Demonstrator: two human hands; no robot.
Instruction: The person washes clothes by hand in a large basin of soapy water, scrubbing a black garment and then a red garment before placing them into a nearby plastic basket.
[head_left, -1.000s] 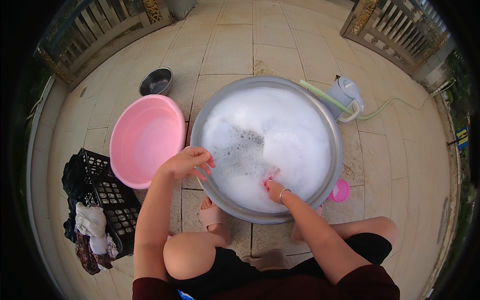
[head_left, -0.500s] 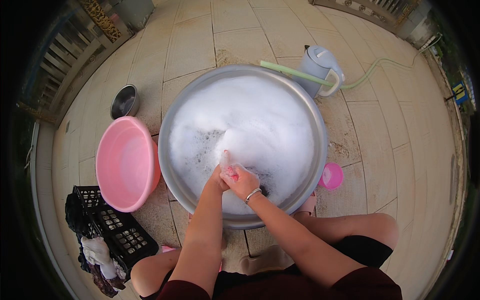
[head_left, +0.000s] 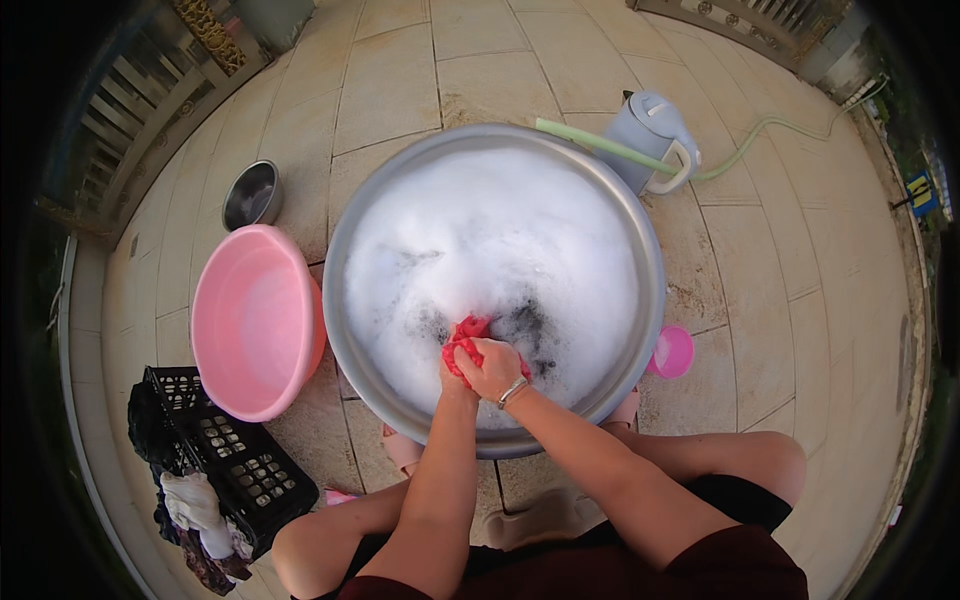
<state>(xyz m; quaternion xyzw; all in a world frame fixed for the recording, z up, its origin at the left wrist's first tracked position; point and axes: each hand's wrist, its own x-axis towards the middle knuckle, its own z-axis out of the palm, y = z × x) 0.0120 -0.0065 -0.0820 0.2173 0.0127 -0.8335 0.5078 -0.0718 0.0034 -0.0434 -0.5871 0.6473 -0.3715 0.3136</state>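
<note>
A wide silver metal basin (head_left: 650, 270) full of white suds (head_left: 500, 220) stands in front of me. Near its close side, just over the foam, both my hands are pressed together around a wet red cloth (head_left: 470, 328). My right hand (head_left: 494, 372), with a silver bracelet at the wrist, grips it from the right. Partly covered by the red fabric, my left hand (head_left: 453, 374) closes on it from the left. Red folds stick out ahead of the fingers and below my right hand. Dark water shows through thinned foam around them.
Left of the basin are a pink tub (head_left: 250, 320), a steel bowl (head_left: 252, 195) and a black crate (head_left: 235, 450) with clothes (head_left: 195, 505) beside it. On the right stand a pink cup (head_left: 673, 352) and a grey-blue kettle (head_left: 645, 140); a green hose (head_left: 610, 147) crosses the basin's rim.
More of the red cloth now shows between my hands, where foam mostly covered it before. My hands have shifted slightly toward me and right, and the dark gap in the suds has grown.
</note>
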